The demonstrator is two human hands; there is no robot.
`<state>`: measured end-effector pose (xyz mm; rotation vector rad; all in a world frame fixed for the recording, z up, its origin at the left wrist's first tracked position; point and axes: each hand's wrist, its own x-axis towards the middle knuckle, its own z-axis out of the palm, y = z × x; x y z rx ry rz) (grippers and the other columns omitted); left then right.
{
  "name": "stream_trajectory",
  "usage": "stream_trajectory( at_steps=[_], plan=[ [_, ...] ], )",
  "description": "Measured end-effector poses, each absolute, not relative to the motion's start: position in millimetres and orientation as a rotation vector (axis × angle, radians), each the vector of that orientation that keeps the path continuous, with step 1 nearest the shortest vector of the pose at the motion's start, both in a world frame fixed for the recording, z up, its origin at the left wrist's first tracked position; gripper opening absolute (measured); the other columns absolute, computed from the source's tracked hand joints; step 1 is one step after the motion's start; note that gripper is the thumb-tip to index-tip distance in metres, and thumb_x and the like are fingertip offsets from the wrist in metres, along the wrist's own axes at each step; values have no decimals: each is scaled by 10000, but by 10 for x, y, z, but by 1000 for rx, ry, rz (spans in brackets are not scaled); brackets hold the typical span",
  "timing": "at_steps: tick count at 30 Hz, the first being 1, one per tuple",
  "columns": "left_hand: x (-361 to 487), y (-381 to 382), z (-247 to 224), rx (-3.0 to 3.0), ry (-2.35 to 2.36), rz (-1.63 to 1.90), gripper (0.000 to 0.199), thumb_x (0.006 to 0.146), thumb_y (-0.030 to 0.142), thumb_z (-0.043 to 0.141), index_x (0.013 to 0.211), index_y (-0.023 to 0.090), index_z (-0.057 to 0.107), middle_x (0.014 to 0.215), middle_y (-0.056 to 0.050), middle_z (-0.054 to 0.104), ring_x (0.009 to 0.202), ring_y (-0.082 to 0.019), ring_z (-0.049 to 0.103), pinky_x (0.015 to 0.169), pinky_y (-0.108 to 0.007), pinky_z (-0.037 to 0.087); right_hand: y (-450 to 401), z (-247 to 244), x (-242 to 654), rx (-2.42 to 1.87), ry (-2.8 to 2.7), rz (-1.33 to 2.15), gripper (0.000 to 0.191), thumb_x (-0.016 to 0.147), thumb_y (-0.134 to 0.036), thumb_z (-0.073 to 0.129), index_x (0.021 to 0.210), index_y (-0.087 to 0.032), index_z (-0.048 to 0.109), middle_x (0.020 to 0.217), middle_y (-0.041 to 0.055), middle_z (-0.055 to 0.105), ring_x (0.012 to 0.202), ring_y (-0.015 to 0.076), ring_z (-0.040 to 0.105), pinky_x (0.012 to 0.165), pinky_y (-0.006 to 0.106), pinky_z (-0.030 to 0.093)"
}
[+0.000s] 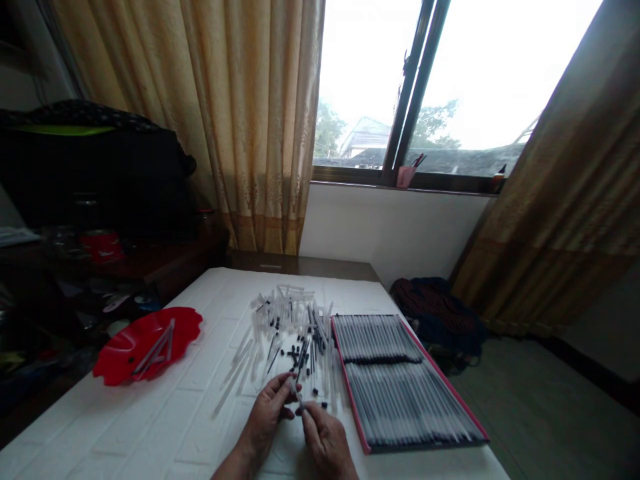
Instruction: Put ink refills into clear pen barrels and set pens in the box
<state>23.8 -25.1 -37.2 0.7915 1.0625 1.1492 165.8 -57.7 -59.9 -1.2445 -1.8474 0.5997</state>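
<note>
At the near side of the table, my left hand (267,408) pinches one end of a slim clear plastic tube (295,387), which looks like a pen barrel. The fingers of my right hand (327,437) are closed on its lower end; whether it is one piece or two joined parts is too small to tell. Just beyond my hands lie small black caps (293,355) and thin black sticks (313,353) like pen refills. Loose clear tubes (233,381) spread to the left and farther back. On the right, a pink-edged box (351,400) holds two rows of capped clear tubes.
A red scalloped plate (113,360) with a few clear tubes stands on the left of the white table (170,420). Dark cloth (435,313) is piled past the table's right edge. A cluttered dark cabinet (165,257) stands at left, and a pink cup (405,177) on the windowsill.
</note>
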Motion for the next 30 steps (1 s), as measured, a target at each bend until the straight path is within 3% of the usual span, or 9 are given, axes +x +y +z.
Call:
stream_trajectory(
  at_steps=[16,25,30],
  plan=[
    [273,-272,-383,1047,1129,1083,527,599,619,665,889,180,638,681,-20,682,687,-181,635,497,-221,414,-570,-667,1599,-1326,-1846,433,341,929,-317,342,801,-221,642,673,19,685,611,155,650,548,191,375],
    [190,-87,-319,1214,1215,985,558,550,701,629,724,171,619,505,72,479,430,-92,436,362,-190,291,-563,-639,1563,-1461,-1884,358,376,944,-363,340,733,-224,619,612,10,677,575,155,648,516,219,300],
    [176,-74,-302,1296,1217,904,612,572,731,574,815,173,635,507,73,457,432,-97,413,373,-196,293,-522,-687,1581,-1480,-1993,276,355,940,-307,363,683,-221,592,607,5,685,562,145,650,501,239,263]
  ],
)
